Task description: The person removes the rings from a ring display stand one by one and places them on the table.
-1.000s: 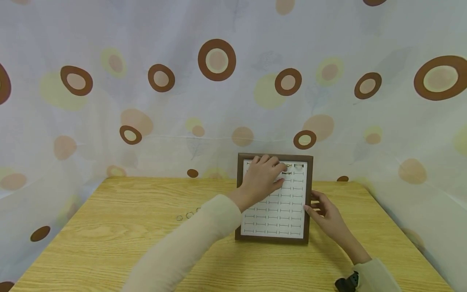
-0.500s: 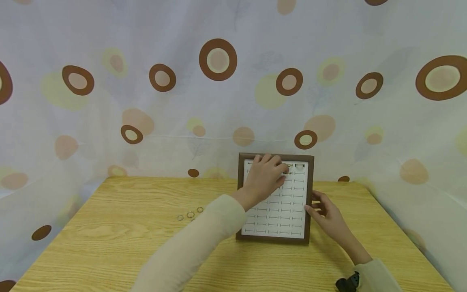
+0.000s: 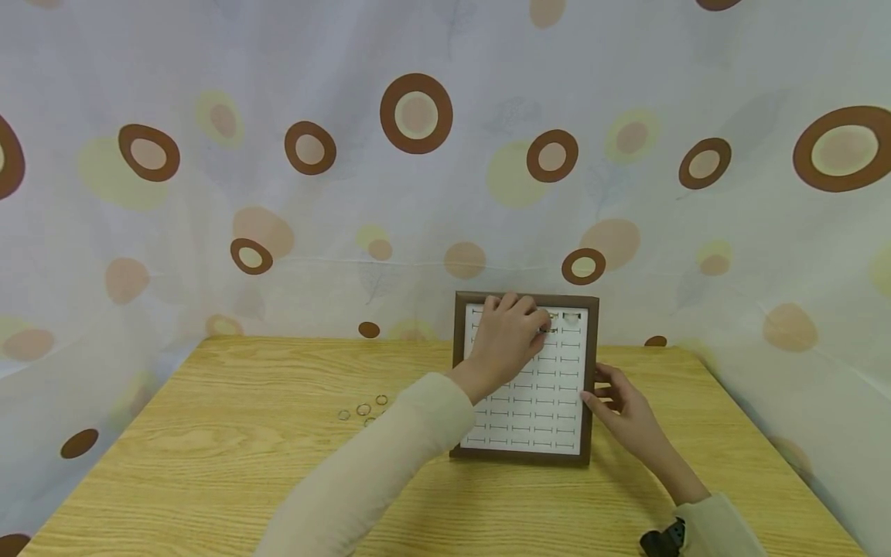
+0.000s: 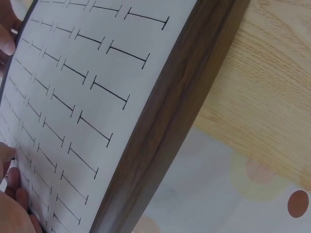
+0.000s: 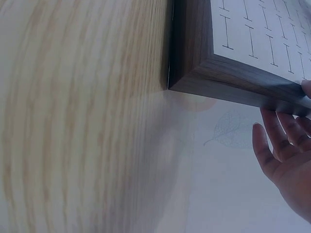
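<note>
A ring display board with a brown wooden frame and a white slotted panel stands upright on the table, leaning slightly back. My left hand reaches across its upper part, thumb and forefinger pinching a small ring at a slot in the second row. That ring is mostly covered by the fingers. Two more rings sit in the top row, one of them a wide ring in the right corner slot. On the frame's right side, my right hand grips the edge, thumb in front and fingers behind.
Several loose rings lie on the wooden table left of the board, partly hidden by the left sleeve. A patterned curtain hangs behind and at both sides. A black wrist device shows by the right cuff.
The left thumb has risen and closed toward the forefinger at the second-row ring. The left forearm has shifted slightly right, uncovering more loose rings. The right hand and board hold still.
</note>
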Demonstrator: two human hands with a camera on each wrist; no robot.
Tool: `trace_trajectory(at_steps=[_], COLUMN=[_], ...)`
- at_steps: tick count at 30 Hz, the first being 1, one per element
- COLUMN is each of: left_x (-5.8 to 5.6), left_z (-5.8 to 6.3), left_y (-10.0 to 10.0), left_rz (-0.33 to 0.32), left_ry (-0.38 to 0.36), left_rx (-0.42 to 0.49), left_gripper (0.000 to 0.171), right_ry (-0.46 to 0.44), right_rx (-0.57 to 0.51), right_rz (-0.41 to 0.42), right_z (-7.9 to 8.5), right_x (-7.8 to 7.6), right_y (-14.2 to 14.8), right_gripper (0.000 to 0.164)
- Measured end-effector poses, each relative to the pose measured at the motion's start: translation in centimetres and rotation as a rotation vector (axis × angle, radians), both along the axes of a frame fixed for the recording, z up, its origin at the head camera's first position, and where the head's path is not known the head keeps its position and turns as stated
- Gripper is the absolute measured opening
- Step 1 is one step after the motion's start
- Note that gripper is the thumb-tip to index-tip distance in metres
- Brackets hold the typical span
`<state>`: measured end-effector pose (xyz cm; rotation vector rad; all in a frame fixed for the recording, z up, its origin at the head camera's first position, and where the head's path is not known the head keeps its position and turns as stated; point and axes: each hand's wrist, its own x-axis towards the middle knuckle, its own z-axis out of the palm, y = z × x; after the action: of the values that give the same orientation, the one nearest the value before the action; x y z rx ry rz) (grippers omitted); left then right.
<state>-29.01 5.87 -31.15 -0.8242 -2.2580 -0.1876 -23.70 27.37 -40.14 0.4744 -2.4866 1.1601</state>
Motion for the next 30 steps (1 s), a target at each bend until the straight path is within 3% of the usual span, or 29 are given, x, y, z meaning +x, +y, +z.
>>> trace_trajectory(at_steps=[18,30], left_x=[-0.24,-0.26], left_z=[0.06,0.33], left_y=[-0.02,-0.17], left_rz=[-0.016,-0.049], left_ry=[0.035,0.003], left_rx=[0.004,0.021], left_gripper=[0.005,0.004], right_ry=[-0.001,0.006], right_rx=[0.002,0.002], right_rz=[-0.008,0.003], right_z=[0.01,0.28], right_x=[0.00,0.17], right_y=[-0.06,-0.15], right_gripper=[0.048,0.048])
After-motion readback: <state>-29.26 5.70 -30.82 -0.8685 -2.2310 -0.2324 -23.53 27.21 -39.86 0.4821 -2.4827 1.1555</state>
